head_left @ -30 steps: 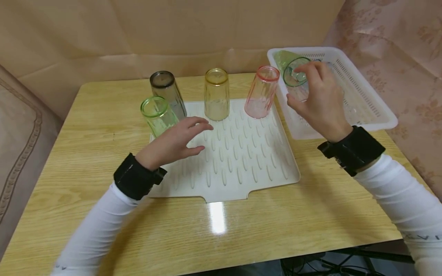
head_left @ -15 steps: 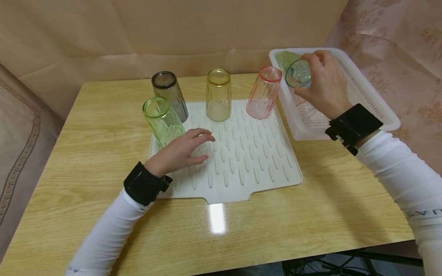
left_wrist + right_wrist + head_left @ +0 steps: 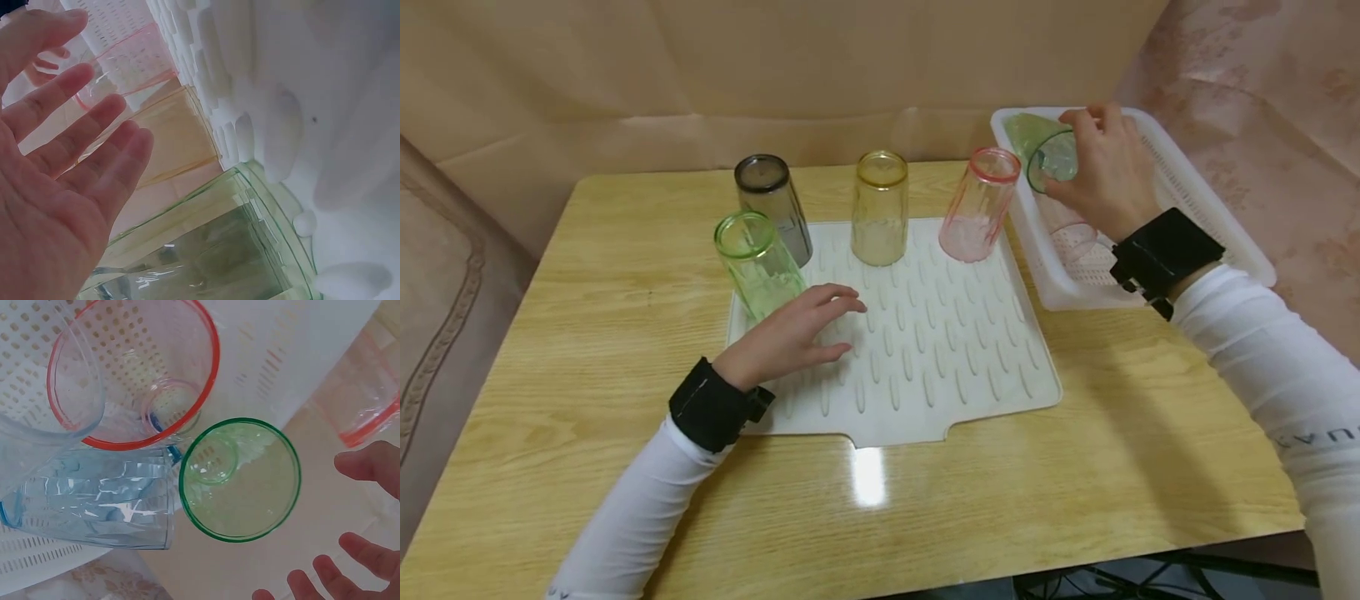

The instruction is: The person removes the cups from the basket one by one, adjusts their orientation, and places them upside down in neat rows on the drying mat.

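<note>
My left hand (image 3: pixel 793 333) is held with relaxed fingers over the white ribbed mat (image 3: pixel 917 375), beside an upside-down light green glass (image 3: pixel 767 275). In the left wrist view its fingers are spread and hold nothing. My right hand (image 3: pixel 1108 179) reaches into the white basket (image 3: pixel 1213 217). Just by its thumb and fingers is a green-rimmed glass (image 3: pixel 240 487), tilted with its mouth towards the hand. In the right wrist view the fingers (image 3: pixel 337 578) are parted and stand off that glass. Beside it in the basket lie a red-rimmed glass (image 3: pixel 131 369) and a blue glass (image 3: pixel 100 500).
Three more glasses stand upside down along the mat's back edge: grey (image 3: pixel 775 208), yellow (image 3: pixel 880 212) and pink (image 3: pixel 977 208). A clear glass (image 3: pixel 50 381) is also in the basket. The wooden table (image 3: pixel 587 333) ends at a curtain behind.
My right hand has moved back and closer to the green-rimmed glass in the basket. My left hand has come slightly nearer the front of the mat. The standing glasses keep their places.
</note>
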Motion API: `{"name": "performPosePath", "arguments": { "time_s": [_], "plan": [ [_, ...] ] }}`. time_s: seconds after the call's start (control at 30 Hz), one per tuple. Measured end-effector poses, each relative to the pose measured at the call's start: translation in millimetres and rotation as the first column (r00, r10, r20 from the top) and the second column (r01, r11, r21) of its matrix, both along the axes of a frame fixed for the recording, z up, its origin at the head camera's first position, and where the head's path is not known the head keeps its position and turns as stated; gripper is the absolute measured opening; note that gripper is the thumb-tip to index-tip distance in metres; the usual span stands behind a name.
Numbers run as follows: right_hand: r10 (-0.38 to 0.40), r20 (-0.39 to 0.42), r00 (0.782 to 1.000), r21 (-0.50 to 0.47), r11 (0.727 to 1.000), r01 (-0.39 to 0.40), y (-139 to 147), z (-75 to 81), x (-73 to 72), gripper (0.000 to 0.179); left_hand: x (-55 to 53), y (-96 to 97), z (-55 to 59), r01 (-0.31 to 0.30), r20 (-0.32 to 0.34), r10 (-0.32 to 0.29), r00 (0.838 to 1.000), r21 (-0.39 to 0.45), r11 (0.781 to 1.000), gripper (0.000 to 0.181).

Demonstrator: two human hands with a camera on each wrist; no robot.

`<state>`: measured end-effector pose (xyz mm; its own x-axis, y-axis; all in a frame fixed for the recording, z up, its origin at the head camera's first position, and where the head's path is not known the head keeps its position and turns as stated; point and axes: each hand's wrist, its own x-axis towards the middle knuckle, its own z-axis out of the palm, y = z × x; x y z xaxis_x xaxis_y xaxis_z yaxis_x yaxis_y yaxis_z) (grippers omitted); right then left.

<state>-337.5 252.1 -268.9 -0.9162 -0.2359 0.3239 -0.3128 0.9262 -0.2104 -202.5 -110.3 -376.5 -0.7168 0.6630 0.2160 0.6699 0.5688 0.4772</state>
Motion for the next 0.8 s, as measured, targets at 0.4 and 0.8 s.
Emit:
{"name": "performPosePath", "arguments": {
  "time_s": [0.4, 0.8],
  "plan": [
    [-0.029, 0.090, 0.996, 0.026, 0.999, 0.027, 7.6, -7.2, -12.7, 0.072, 0.5, 8.0, -2.4, 0.014, -0.005, -0.014, 1.000, 0.020, 1.000, 0.040],
    [-0.036, 0.132, 0.991, 0.036, 0.999, 0.031, 15.8, -25.3, -20.8, 0.084, 2.5, 11.7, -4.8, 0.004, 0.030, -0.004, 1.000, 0.009, 1.000, 0.038]
  ]
}}
